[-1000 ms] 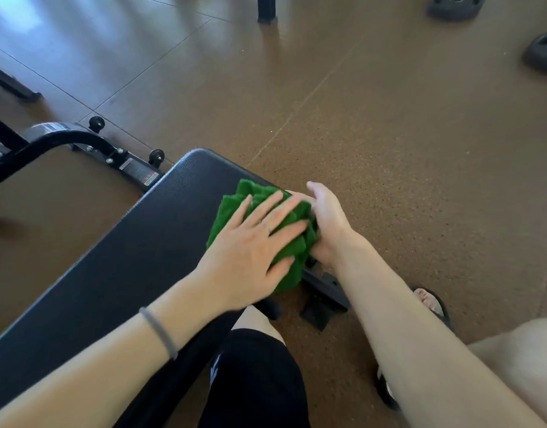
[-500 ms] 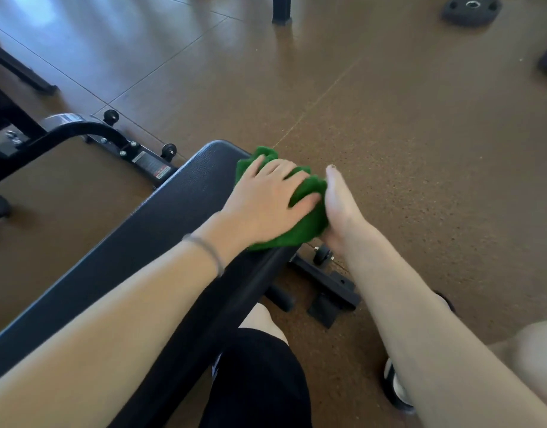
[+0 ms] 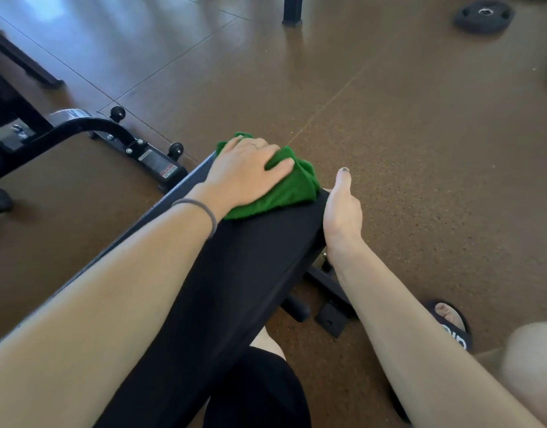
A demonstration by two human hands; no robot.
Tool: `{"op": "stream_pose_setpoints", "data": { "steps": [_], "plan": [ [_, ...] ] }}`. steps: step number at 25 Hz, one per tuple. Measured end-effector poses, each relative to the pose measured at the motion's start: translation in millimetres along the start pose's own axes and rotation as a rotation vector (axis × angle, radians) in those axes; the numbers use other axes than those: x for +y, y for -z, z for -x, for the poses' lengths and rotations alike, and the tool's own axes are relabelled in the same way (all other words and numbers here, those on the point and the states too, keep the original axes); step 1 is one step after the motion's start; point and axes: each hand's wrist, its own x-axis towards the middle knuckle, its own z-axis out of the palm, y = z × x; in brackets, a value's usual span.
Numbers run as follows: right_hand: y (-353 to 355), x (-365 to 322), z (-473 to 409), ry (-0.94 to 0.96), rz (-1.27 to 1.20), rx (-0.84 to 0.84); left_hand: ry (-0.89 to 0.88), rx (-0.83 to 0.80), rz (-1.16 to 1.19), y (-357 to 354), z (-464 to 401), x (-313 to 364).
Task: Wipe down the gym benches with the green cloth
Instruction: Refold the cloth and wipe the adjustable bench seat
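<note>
A black padded gym bench [image 3: 250, 273] runs from the lower left up to the middle of the view. The green cloth [image 3: 284, 193] lies bunched on its far end. My left hand [image 3: 244, 174] covers the cloth, its fingers bent over the bench's end and its thumb pressing into the folds. My right hand [image 3: 340, 211] holds the bench's right edge just beside the cloth; its thumb points straight forward and its fingers are hidden under the pad. A grey band sits on my left wrist.
The bench's black foot [image 3: 331, 319] stands on the brown floor below my right arm. Another black machine frame [image 3: 111, 134] with small wheels is at the left. A weight plate [image 3: 483, 17] lies far right. My sandalled foot [image 3: 451, 325] is at the lower right.
My left hand has slid the cloth along the bench up to its far end and its fingers now bend over that end. My right hand came off the cloth onto the bench's edge.
</note>
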Motion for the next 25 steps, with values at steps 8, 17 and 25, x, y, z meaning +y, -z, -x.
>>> {"op": "stream_pose_setpoints", "data": {
  "steps": [8, 17, 25],
  "plan": [
    [-7, 3, 0, 0.04, 0.059, 0.079, 0.679, 0.012, 0.108, 8, 84, -59],
    [-10, 7, -6, -0.013, 0.027, 0.072, 0.556, -0.025, 0.049, 8, -10, -10],
    [44, -8, -24, -0.302, -0.418, -0.138, -0.193, 0.021, 0.038, -16, 70, 81]
  ]
}}
